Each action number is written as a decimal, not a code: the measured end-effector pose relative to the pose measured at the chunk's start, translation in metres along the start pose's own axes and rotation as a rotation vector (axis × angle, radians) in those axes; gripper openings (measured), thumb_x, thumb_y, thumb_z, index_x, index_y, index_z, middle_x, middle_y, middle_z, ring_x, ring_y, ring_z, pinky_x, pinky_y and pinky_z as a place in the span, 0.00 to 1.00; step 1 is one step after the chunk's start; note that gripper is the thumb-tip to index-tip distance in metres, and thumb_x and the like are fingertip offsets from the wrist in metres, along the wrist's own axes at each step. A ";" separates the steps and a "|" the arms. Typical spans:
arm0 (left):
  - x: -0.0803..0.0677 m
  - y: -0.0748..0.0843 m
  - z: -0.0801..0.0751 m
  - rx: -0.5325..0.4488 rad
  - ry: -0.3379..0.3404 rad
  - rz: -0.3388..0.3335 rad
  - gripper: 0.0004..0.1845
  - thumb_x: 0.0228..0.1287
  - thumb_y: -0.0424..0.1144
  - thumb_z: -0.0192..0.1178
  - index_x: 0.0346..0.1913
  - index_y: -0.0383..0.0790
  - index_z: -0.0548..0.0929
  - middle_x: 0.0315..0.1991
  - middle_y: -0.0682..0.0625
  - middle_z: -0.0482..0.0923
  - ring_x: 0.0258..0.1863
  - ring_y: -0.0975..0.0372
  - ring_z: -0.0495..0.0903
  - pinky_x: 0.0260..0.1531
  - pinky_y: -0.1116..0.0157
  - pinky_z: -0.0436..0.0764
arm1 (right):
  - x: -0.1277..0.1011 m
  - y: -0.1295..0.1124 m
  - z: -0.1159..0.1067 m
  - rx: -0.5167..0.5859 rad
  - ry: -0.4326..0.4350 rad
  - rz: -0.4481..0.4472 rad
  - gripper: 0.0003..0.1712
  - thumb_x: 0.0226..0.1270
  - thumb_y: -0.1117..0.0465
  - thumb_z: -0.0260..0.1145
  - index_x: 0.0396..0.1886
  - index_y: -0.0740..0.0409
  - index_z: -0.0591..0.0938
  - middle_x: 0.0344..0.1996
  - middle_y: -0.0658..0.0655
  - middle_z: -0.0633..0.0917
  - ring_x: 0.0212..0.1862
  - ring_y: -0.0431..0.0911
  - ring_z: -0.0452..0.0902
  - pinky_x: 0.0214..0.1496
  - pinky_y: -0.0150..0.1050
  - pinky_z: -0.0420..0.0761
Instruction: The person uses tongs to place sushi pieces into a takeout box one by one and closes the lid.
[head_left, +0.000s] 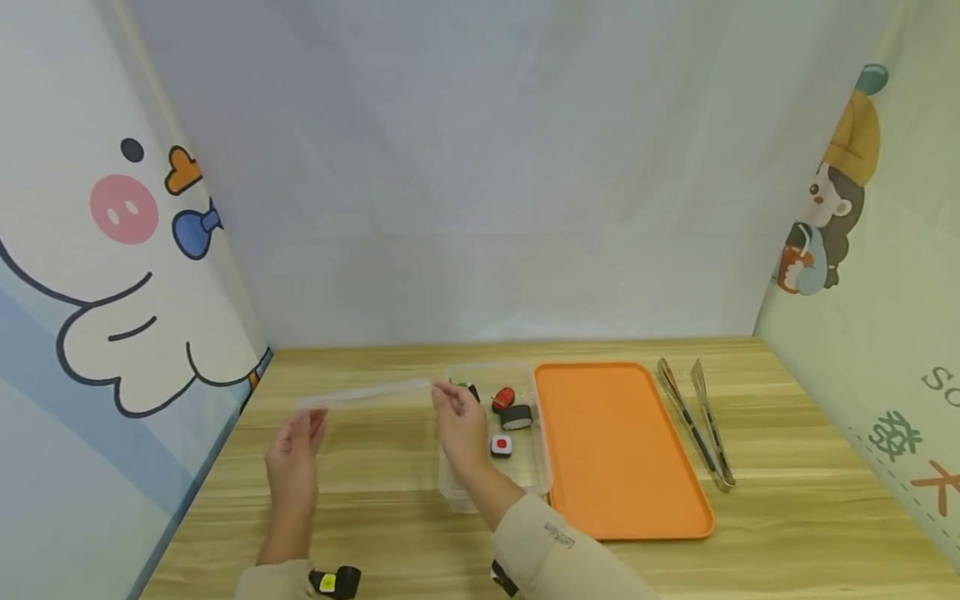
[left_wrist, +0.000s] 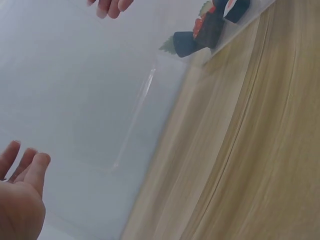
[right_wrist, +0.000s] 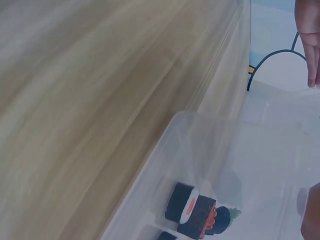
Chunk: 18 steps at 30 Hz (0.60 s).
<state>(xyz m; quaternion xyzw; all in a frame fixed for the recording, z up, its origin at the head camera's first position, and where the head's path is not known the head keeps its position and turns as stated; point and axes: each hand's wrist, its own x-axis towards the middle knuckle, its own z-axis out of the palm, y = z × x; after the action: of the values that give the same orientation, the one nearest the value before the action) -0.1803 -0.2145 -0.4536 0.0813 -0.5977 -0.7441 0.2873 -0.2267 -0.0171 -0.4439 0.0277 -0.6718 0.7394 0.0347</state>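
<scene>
Both hands hold a clear plastic lid (head_left: 367,392) up off the table, seen nearly edge-on in the head view. My left hand (head_left: 294,462) pinches its left end. At the opposite end, the fingertips of my right hand (head_left: 463,427) grip the edge. Below and beside the right hand stands an uncovered clear plastic box (head_left: 531,483). Inside it lie several toy sushi pieces, among them a dark roll (head_left: 516,417), a white roll with a red centre (head_left: 502,447) and a red strawberry-like piece (head_left: 504,399). The right forearm hides part of the box.
An orange tray (head_left: 622,467) lies against the right side of the box. Metal tongs (head_left: 708,425) with dark handles rest on the wooden table (head_left: 787,517) farther right. A plain pale curtain (head_left: 480,208) hangs behind, with printed cloths at both sides.
</scene>
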 end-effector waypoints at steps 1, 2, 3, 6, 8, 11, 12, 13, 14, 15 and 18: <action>-0.001 0.001 0.001 -0.010 -0.014 -0.013 0.15 0.77 0.39 0.48 0.49 0.27 0.76 0.44 0.49 0.79 0.50 0.65 0.79 0.54 0.69 0.74 | 0.000 0.000 -0.002 -0.001 -0.010 0.003 0.19 0.74 0.52 0.59 0.55 0.61 0.80 0.48 0.56 0.84 0.53 0.50 0.78 0.56 0.46 0.77; -0.002 0.002 0.002 -0.008 -0.028 -0.027 0.16 0.78 0.41 0.46 0.49 0.28 0.75 0.45 0.49 0.78 0.51 0.64 0.78 0.55 0.69 0.74 | 0.000 -0.001 -0.003 -0.006 -0.019 0.000 0.21 0.75 0.51 0.58 0.55 0.62 0.79 0.48 0.56 0.83 0.53 0.51 0.77 0.56 0.46 0.77; -0.003 0.003 0.002 -0.006 -0.042 -0.039 0.18 0.78 0.42 0.45 0.50 0.28 0.74 0.46 0.49 0.77 0.52 0.63 0.77 0.56 0.68 0.73 | 0.000 -0.002 -0.005 -0.018 -0.027 -0.002 0.23 0.75 0.49 0.57 0.56 0.62 0.79 0.49 0.57 0.83 0.53 0.51 0.77 0.57 0.47 0.76; -0.006 0.006 0.005 -0.009 -0.071 -0.061 0.22 0.79 0.46 0.41 0.51 0.26 0.71 0.48 0.48 0.74 0.55 0.62 0.76 0.58 0.66 0.71 | -0.001 -0.005 -0.009 -0.002 -0.072 0.006 0.27 0.75 0.46 0.55 0.56 0.65 0.77 0.53 0.61 0.81 0.56 0.55 0.76 0.60 0.48 0.74; -0.008 0.007 0.006 -0.030 -0.079 -0.058 0.21 0.79 0.47 0.41 0.50 0.29 0.71 0.49 0.48 0.74 0.54 0.63 0.76 0.59 0.66 0.71 | -0.001 -0.008 -0.011 0.023 -0.110 0.014 0.27 0.75 0.47 0.55 0.56 0.66 0.77 0.56 0.63 0.79 0.58 0.58 0.75 0.61 0.48 0.73; -0.010 0.005 0.006 -0.139 -0.103 -0.033 0.16 0.79 0.47 0.43 0.47 0.36 0.71 0.48 0.50 0.75 0.51 0.66 0.77 0.57 0.68 0.72 | 0.000 -0.013 -0.015 0.056 -0.172 0.035 0.26 0.76 0.49 0.55 0.57 0.68 0.75 0.58 0.64 0.77 0.59 0.60 0.74 0.63 0.47 0.71; -0.011 0.004 0.006 -0.194 -0.120 -0.024 0.15 0.78 0.47 0.44 0.47 0.38 0.72 0.47 0.51 0.76 0.50 0.66 0.78 0.56 0.69 0.73 | 0.001 -0.015 -0.016 0.062 -0.192 0.039 0.26 0.76 0.50 0.56 0.58 0.69 0.74 0.58 0.65 0.77 0.60 0.59 0.73 0.63 0.47 0.71; -0.011 0.003 0.006 -0.247 -0.144 -0.015 0.14 0.77 0.47 0.46 0.46 0.39 0.73 0.47 0.51 0.76 0.50 0.67 0.78 0.55 0.70 0.74 | 0.001 -0.016 -0.017 0.064 -0.212 0.041 0.27 0.76 0.50 0.56 0.59 0.69 0.73 0.59 0.65 0.76 0.60 0.60 0.72 0.63 0.47 0.71; -0.012 0.003 0.005 -0.297 -0.175 -0.008 0.13 0.77 0.47 0.48 0.46 0.40 0.74 0.47 0.52 0.77 0.49 0.67 0.78 0.55 0.71 0.74 | 0.001 -0.018 -0.019 0.072 -0.231 0.048 0.28 0.75 0.51 0.56 0.61 0.70 0.72 0.60 0.66 0.75 0.62 0.59 0.71 0.64 0.46 0.70; -0.012 0.002 0.005 -0.330 -0.211 -0.001 0.13 0.76 0.48 0.49 0.46 0.41 0.74 0.47 0.52 0.78 0.49 0.68 0.78 0.54 0.71 0.74 | 0.002 -0.020 -0.021 0.084 -0.255 0.052 0.29 0.76 0.52 0.55 0.63 0.71 0.70 0.62 0.67 0.73 0.63 0.60 0.69 0.65 0.46 0.69; -0.014 0.002 0.004 -0.334 -0.320 0.006 0.12 0.76 0.46 0.49 0.50 0.42 0.73 0.49 0.56 0.78 0.51 0.70 0.76 0.56 0.73 0.72 | 0.005 -0.023 -0.029 0.099 -0.320 0.069 0.31 0.76 0.53 0.52 0.68 0.72 0.65 0.67 0.68 0.67 0.68 0.58 0.62 0.68 0.46 0.64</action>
<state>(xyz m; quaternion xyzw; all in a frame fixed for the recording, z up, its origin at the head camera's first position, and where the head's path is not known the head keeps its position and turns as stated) -0.1702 -0.2038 -0.4537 -0.0882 -0.5046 -0.8351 0.2006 -0.2292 0.0138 -0.4232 0.1239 -0.6321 0.7584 -0.0994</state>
